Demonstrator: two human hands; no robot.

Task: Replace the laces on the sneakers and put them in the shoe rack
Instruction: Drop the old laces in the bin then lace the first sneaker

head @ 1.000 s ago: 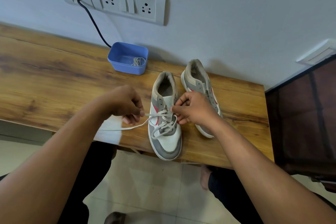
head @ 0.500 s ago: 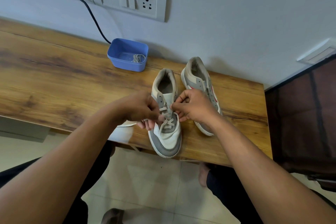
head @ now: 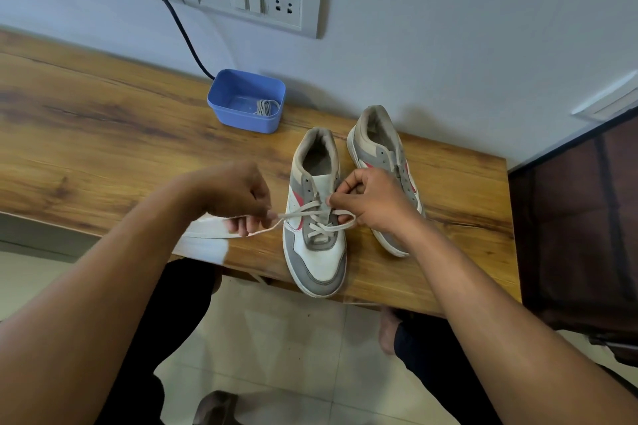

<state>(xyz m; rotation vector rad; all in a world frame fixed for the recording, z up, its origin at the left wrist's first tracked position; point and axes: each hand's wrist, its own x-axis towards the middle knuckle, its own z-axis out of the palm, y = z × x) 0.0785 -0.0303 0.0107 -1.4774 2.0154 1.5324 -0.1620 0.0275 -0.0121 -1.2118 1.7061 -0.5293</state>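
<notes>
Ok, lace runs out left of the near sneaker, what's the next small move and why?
Probably thread the strand the left hand pinches into the next empty eyelet of the near sneaker: the lace crosses only the lower rows, upper eyelets are bare, and the right hand holds the other strand.

Forearms (head: 103, 286): both bare as far as the frame edge.
Hands: left hand (head: 238, 197) and right hand (head: 376, 200) bare.
Trousers (head: 424, 348): dark, black to navy, on both legs.
Right foot (head: 388, 331): bare.
Left foot (head: 214, 407): covering indistinct.
</notes>
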